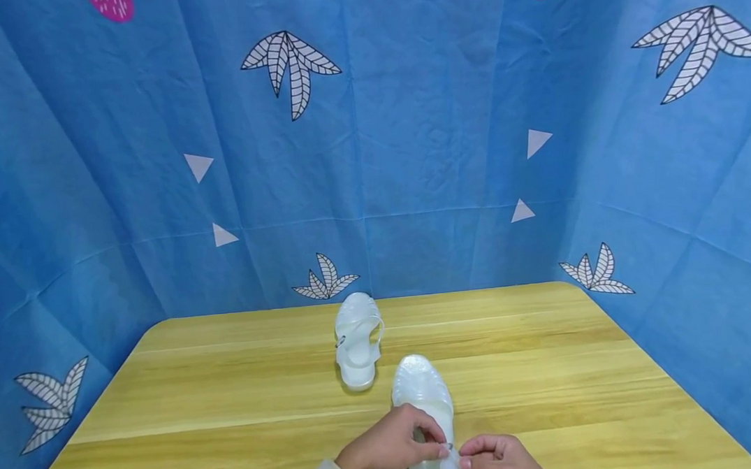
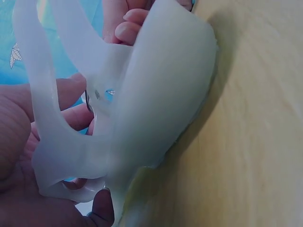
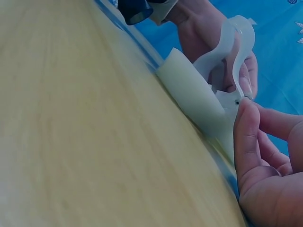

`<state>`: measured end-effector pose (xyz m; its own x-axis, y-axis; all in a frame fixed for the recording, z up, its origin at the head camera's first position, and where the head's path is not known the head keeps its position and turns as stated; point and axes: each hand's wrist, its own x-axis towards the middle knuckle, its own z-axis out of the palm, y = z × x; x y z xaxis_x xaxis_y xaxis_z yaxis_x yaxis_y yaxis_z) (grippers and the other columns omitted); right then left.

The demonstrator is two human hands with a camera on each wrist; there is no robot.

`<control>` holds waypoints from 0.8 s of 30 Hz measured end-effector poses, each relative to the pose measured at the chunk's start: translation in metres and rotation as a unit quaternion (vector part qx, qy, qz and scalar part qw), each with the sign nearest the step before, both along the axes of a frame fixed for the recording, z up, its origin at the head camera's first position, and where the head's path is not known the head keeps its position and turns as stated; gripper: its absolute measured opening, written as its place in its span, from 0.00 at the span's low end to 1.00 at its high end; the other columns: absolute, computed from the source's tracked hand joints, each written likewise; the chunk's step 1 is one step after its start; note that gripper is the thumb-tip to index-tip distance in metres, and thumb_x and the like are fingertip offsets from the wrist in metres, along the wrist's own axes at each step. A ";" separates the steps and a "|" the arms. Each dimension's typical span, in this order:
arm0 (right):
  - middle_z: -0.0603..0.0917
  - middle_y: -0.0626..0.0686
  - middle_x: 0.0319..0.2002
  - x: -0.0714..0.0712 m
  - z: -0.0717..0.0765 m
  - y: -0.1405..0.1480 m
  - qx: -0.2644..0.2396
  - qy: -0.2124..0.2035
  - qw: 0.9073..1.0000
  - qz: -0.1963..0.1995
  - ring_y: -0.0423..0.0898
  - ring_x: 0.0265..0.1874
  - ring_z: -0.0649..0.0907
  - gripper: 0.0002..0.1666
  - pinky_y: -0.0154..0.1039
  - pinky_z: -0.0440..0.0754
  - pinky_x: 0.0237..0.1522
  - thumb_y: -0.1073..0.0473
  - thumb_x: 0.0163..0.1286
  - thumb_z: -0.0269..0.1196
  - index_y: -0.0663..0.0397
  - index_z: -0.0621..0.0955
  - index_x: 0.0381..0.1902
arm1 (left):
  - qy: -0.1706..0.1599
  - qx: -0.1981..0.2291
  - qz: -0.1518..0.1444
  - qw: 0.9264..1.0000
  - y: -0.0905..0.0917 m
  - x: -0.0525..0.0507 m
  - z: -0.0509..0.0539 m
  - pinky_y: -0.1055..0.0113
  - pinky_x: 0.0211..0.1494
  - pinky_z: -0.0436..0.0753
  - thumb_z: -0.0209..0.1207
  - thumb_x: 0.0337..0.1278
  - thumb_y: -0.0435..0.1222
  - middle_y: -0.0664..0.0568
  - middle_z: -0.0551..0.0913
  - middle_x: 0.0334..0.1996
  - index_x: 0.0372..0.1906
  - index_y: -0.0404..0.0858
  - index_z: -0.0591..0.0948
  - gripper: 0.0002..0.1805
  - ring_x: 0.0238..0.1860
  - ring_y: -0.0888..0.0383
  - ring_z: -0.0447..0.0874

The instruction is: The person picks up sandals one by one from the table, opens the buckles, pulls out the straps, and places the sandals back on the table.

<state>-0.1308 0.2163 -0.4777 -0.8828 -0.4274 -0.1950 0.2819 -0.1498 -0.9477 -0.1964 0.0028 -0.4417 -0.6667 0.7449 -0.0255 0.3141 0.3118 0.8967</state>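
A translucent white sandal (image 1: 422, 386) lies toe-away near the table's front edge, both hands at its strap and buckle. From its left side the left hand (image 1: 394, 443) pinches the strap by the small metal buckle (image 3: 247, 98). On the right, the right hand (image 1: 501, 458) pinches the strap's end between thumb and fingertips. The left wrist view shows the sandal's heel (image 2: 165, 80) close up, with fingers of the left hand (image 2: 42, 156) around the straps. Part of the strap is hidden behind the right thumb in the right wrist view.
A second white sandal (image 1: 357, 347) lies farther back, left of the first, its strap and metal buckle on show. The wooden table (image 1: 231, 381) is bordered by a blue patterned cloth (image 1: 410, 156) at the back and both sides.
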 end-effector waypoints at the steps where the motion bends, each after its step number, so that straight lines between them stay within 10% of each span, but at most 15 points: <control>1: 0.85 0.45 0.27 0.000 0.000 0.000 -0.001 0.000 1.000 -0.001 0.35 0.27 0.82 0.06 0.28 0.80 0.30 0.61 0.63 0.62 0.57 0.81 0.36 | 0.003 0.001 -0.001 1.000 0.000 0.000 0.000 0.76 0.36 0.75 0.65 0.53 0.35 0.63 0.82 0.24 0.31 0.37 0.86 0.04 0.28 0.72 0.74; 24: 0.83 0.44 0.24 0.002 -0.002 -0.009 0.027 0.040 0.996 -0.069 0.33 0.23 0.80 0.04 0.27 0.79 0.29 0.58 0.61 0.64 0.51 0.85 0.33 | 0.017 0.003 -0.001 1.000 0.002 0.002 0.000 0.76 0.35 0.75 0.65 0.52 0.34 0.63 0.79 0.25 0.32 0.38 0.84 0.03 0.28 0.72 0.73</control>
<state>-0.1290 0.2072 -0.4795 -0.9459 -0.2922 -0.1407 0.1848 -0.1291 -0.9743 -0.1942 0.0052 -0.4416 -0.6652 0.7467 0.0011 0.3446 0.3057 0.8876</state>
